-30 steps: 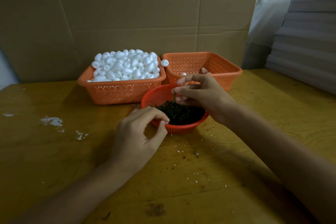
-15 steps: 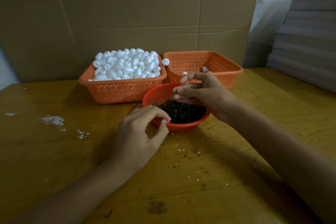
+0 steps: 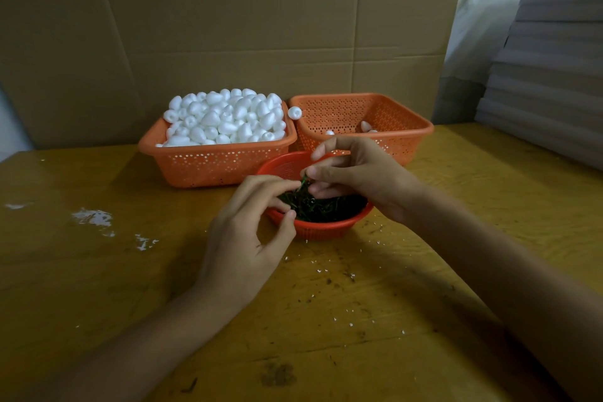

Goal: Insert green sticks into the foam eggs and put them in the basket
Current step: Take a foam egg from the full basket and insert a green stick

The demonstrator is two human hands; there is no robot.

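Observation:
My right hand (image 3: 355, 173) hovers over the round red bowl (image 3: 321, 228) and pinches one green stick (image 3: 303, 181) between thumb and fingers, lifted out of the dark pile of green sticks (image 3: 323, 206). My left hand (image 3: 248, 228) is at the bowl's left rim with curled fingers, its index fingertip up against that stick. Its palm side is hidden, so I cannot tell whether it holds anything. White foam eggs (image 3: 225, 117) are heaped in the left orange basket (image 3: 212, 163). The right orange basket (image 3: 401, 137) holds a few eggs (image 3: 365, 126).
One foam egg (image 3: 294, 112) sits on the rims between the two baskets. White foam crumbs and stick scraps (image 3: 326, 271) litter the wooden table in front of the bowl. Cardboard sheets (image 3: 228, 26) stand behind, and stacked grey boards (image 3: 548, 75) are at the right.
My left hand has moved up and right to the bowl, its index finger reaching the stick. My right hand has lifted the stick slightly higher out of the pile.

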